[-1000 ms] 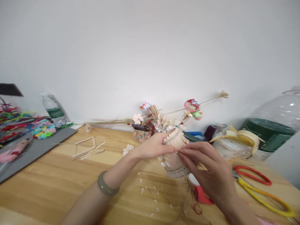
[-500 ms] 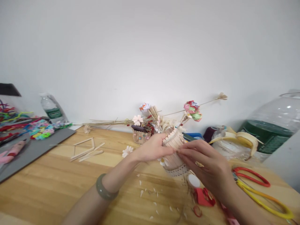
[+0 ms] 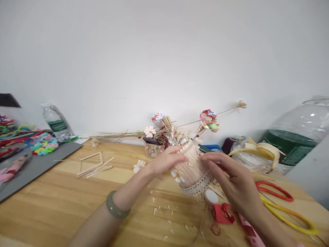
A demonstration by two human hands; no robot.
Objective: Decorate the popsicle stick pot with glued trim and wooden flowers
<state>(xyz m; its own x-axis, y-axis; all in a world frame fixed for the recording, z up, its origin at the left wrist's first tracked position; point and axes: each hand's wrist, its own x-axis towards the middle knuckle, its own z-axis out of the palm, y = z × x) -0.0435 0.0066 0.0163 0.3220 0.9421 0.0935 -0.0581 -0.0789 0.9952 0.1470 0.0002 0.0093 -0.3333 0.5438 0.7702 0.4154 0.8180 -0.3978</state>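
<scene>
My left hand (image 3: 167,161) grips a craft-stick pot (image 3: 195,164) near its upper rim, thumb across the front. The pot tilts and has lace trim (image 3: 196,187) round its lower end. On its side sit a white petal flower (image 3: 178,176) and a single pale petal (image 3: 190,164) near my left thumb. My right hand (image 3: 231,175) is at the pot's right side, its fingers bent together and the fingertips at the sticks. Whether something small is between those fingertips is hidden. Loose white petals (image 3: 155,211) lie on the table below.
Behind the pot stand paper flowers (image 3: 208,116) and a decorated box (image 3: 153,150). Loose craft sticks (image 3: 94,168) lie at left, near a gray board (image 3: 51,164) and a water bottle (image 3: 55,120). Scissors (image 3: 288,212), red scraps (image 3: 223,213), a banana peel (image 3: 267,152) and a large bottle (image 3: 295,137) are at right.
My right fingertips have moved off the pot's front towards its right side and upward. The pot has turned slightly, so the petal flower and the single petal now show.
</scene>
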